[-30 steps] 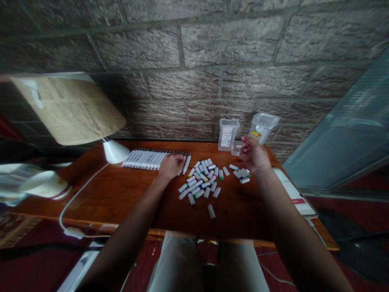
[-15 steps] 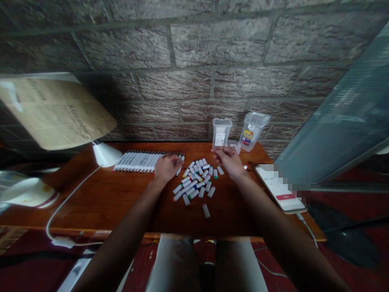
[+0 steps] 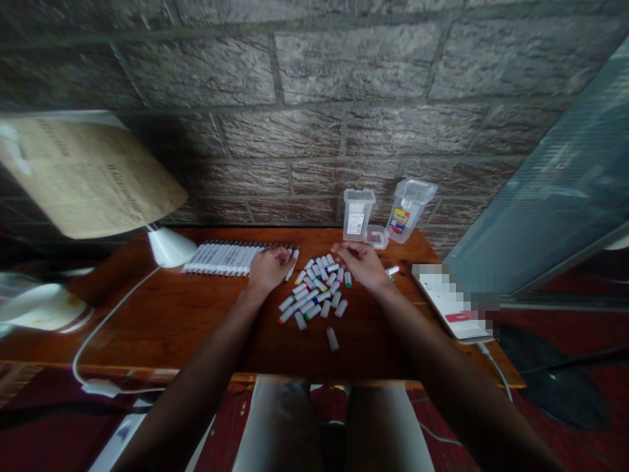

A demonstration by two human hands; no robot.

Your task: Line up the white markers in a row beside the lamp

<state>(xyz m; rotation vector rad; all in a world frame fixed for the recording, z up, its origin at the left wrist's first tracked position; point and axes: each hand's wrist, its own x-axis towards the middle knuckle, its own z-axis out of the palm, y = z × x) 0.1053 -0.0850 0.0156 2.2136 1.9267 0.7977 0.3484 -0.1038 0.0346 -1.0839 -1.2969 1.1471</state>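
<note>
A row of white markers (image 3: 216, 259) with dark ends lies side by side at the back left of the table. My left hand (image 3: 268, 267) is closed over the right end of this row, its thumb against or beside a tilted marker (image 3: 293, 263). What its curled fingers hold is hidden. A loose pile of white marker caps (image 3: 314, 295) with coloured ends lies in the middle. My right hand (image 3: 363, 263) hovers at the pile's upper right edge, fingers bent together; anything between them is too small to make out. One cap (image 3: 333, 339) lies apart, nearer the front edge.
Two clear plastic cases (image 3: 358, 216) (image 3: 407, 213) stand by the brick wall, with a clear lid (image 3: 376, 236) between them. Small white pieces (image 3: 392, 270) lie right of my right hand. A phone (image 3: 455, 305) is at the right, a lamp (image 3: 170, 249) at the left.
My right hand has shifted left, away from the clear lid and toward the caps, uncovering the lid and the small pieces behind it. My left hand has barely moved.
</note>
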